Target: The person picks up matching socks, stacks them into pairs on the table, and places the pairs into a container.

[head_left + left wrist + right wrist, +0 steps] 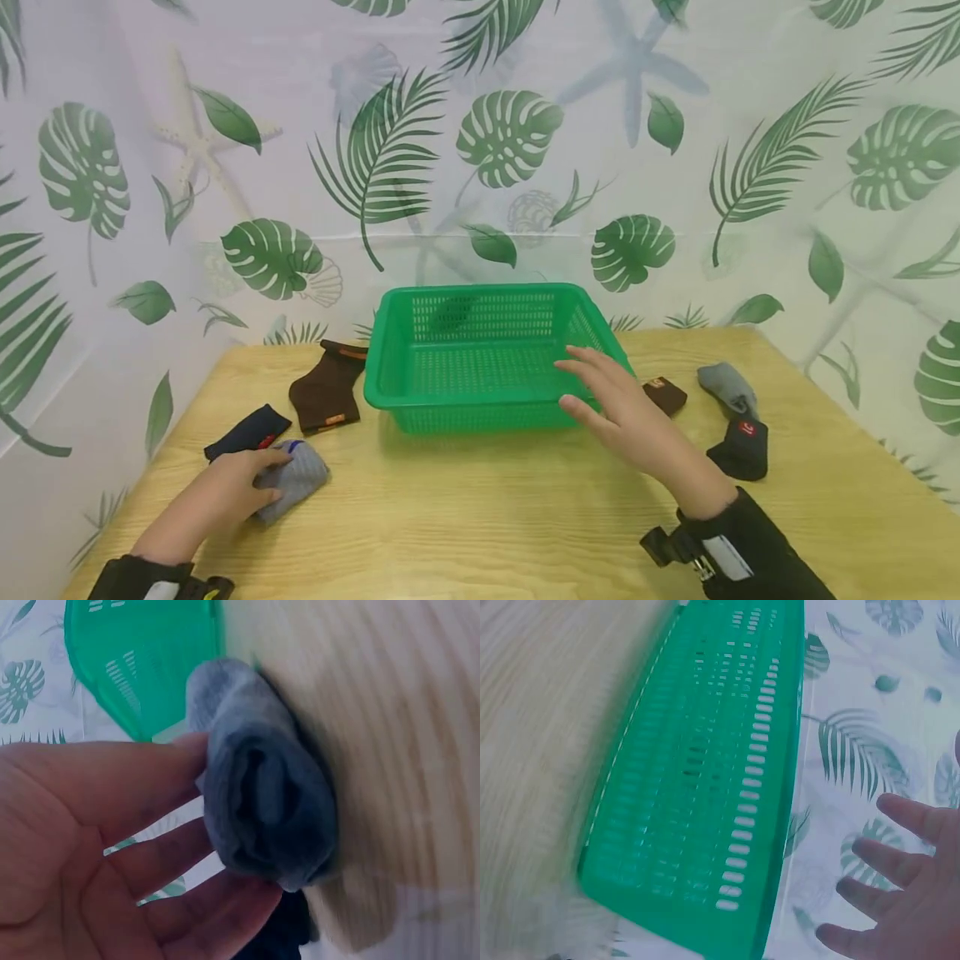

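Observation:
On the left of the table my left hand (225,493) grips a grey sock (303,477) with a blue mark on it. In the left wrist view this sock (274,802) is a rolled bundle with its opening facing the camera, thumb on one side and fingers on the other. My right hand (633,421) hovers by the right front corner of a green plastic basket (480,418), fingers spread and holding nothing. The right wrist view has those spread fingers (889,862) beside the slotted basket wall (682,795). No sock shows inside the basket.
Just behind the grey sock lies a dark navy sock (247,431); a brown sock (324,390) sits left of the basket. Right of it are another brown sock (666,397), a light grey sock (726,385) and a black sock (742,454). A leaf-patterned sheet (480,192) hangs behind.

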Available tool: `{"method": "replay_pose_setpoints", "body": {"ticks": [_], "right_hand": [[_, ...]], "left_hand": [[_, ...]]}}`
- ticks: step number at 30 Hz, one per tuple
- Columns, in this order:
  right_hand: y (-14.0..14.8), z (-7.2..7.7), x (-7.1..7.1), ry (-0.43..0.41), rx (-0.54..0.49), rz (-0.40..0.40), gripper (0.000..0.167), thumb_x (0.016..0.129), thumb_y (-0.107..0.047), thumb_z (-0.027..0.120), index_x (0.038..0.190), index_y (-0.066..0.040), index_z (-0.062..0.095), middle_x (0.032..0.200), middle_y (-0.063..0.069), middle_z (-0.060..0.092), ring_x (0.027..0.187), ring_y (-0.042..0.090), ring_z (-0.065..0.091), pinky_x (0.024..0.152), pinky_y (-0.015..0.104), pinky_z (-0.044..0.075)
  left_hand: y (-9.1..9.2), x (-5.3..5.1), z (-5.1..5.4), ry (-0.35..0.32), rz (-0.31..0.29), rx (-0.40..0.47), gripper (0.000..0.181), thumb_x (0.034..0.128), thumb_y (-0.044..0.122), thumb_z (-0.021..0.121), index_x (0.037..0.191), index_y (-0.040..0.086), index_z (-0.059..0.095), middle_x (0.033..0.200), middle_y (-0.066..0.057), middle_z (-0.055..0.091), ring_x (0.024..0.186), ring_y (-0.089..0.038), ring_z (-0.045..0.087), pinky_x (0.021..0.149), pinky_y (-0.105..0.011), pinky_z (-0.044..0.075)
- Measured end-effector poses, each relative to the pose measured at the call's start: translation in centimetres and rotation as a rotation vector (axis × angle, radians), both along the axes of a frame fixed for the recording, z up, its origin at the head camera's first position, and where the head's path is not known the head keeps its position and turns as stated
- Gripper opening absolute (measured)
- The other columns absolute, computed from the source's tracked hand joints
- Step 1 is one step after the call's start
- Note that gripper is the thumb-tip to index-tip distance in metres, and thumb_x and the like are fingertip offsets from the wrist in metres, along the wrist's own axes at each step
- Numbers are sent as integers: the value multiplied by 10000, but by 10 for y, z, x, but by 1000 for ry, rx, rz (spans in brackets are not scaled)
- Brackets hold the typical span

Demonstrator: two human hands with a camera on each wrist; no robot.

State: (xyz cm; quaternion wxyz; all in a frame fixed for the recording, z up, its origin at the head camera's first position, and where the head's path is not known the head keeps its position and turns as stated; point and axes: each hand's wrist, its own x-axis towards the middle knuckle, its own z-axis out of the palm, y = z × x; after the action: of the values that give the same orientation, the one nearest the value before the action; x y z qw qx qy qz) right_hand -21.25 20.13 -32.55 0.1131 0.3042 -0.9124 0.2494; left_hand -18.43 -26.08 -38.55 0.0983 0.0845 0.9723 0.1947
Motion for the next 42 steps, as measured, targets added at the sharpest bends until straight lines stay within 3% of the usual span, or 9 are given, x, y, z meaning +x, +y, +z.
{"method": "replay_pose_setpoints", "body": {"ticks": [4, 9, 15, 20, 25, 30, 36, 39, 42], "right_hand": [[-10, -1, 13, 143, 30, 41, 456, 1000, -332, 549, 1359, -51, 530, 1509, 162, 357, 1412, 406, 249, 1082, 627, 245], [-33, -4, 24, 302, 71, 168, 392, 947, -325, 647, 1231, -56, 620, 1280, 111, 581, 1190, 283, 539, 959, 457, 469], [-58, -22, 24, 219, 227, 178, 120, 893, -115, 697, 1006, -71, 697, 930, 34, 687, 852, 187, 665, 721, 316, 548], [-60, -33, 15, 64, 308, 129, 48, 874, -50, 681, 858, -71, 722, 786, 22, 696, 699, 154, 655, 599, 275, 520], [-64, -46, 2, -191, 349, 146, 158, 857, -88, 713, 1001, -22, 709, 787, 21, 666, 698, 142, 608, 599, 265, 485], [-67, -56, 0, -213, 343, 135, 76, 820, -69, 718, 849, -86, 650, 691, -37, 539, 622, 104, 474, 541, 251, 403], [-56, -26, 13, -158, 162, 98, 85, 867, -70, 698, 880, -117, 628, 697, -68, 534, 596, 58, 460, 523, 231, 402], [-53, -8, 21, -154, 44, 123, 75, 893, -62, 676, 939, -106, 636, 738, -59, 573, 626, 54, 505, 553, 239, 446], [-56, -1, 26, -209, -43, 169, 113, 921, -108, 669, 1021, -93, 620, 859, -27, 632, 754, 89, 601, 667, 269, 519]], "left_hand": [[22, -1, 3, 15, -98, 61, 472, 785, 149, 806, 1215, 24, 658, 1199, -191, 644, 1141, -420, 569, 914, -542, 475], [82, -5, 8, 47, -285, 101, 393, 771, 193, 825, 1112, 36, 709, 1089, -81, 692, 1025, -283, 631, 887, -458, 500], [166, -9, 6, 96, -438, 75, 341, 763, 215, 833, 1040, 42, 735, 967, -29, 696, 884, -181, 629, 796, -328, 511], [211, 3, 7, 61, -517, 3, 340, 769, 221, 835, 1063, 73, 751, 1028, -15, 682, 993, -168, 629, 870, -259, 502], [219, 6, 8, 58, -519, -26, 364, 758, 203, 839, 1088, 82, 746, 1074, -16, 653, 1047, -163, 611, 914, -266, 488], [212, 4, -1, 88, -501, 87, 339, 772, 168, 827, 1080, 77, 718, 1068, -20, 647, 1013, -171, 612, 883, -283, 495], [200, 6, -3, 201, -228, 467, 395, 808, 213, 811, 1047, 89, 522, 991, -39, 516, 869, -186, 516, 733, -330, 462], [198, 7, 7, 219, -194, 632, 505, 839, 225, 785, 1228, 79, 499, 1091, -74, 568, 920, -219, 573, 775, -367, 501], [197, 9, 18, 279, -204, 719, 381, 874, 170, 743, 1215, 93, 590, 1060, -58, 653, 872, -189, 619, 752, -349, 526]]}}
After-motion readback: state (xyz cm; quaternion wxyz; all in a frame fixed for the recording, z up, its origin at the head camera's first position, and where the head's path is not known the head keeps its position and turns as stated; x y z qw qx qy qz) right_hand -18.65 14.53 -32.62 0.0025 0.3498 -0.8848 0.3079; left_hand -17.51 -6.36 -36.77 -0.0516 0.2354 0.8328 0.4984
